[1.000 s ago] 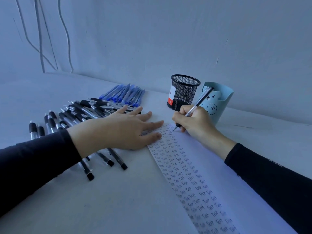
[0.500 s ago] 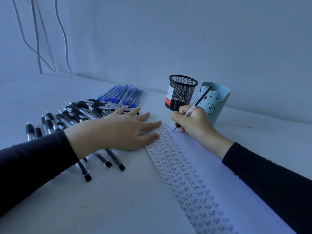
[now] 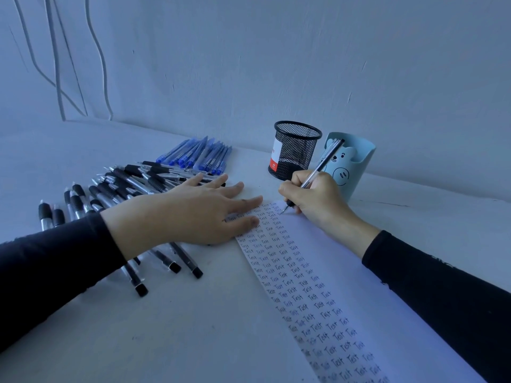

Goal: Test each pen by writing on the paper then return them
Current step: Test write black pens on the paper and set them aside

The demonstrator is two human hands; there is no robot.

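My right hand (image 3: 315,199) grips a black-and-clear pen (image 3: 320,168), its tip touching the far end of the white paper (image 3: 359,294). Columns of the handwritten word "Test" run down the paper's left side. My left hand (image 3: 193,214) lies flat with straight fingers, pressing on the paper's upper left corner and lying over some black pens. A spread of several black pens (image 3: 116,189) lies on the table to the left, partly hidden under my left forearm. Beyond them sits a bunch of blue pens (image 3: 199,154).
A black mesh pen cup (image 3: 296,149) stands at the back of the white table (image 3: 138,327), next to a light blue holder with a bear drawing (image 3: 351,167). A wall rises close behind them, with thin cables hanging at the far left.
The pen tip has shifted slightly along the paper's top as my right hand writes. My left hand stays flat in the same place.
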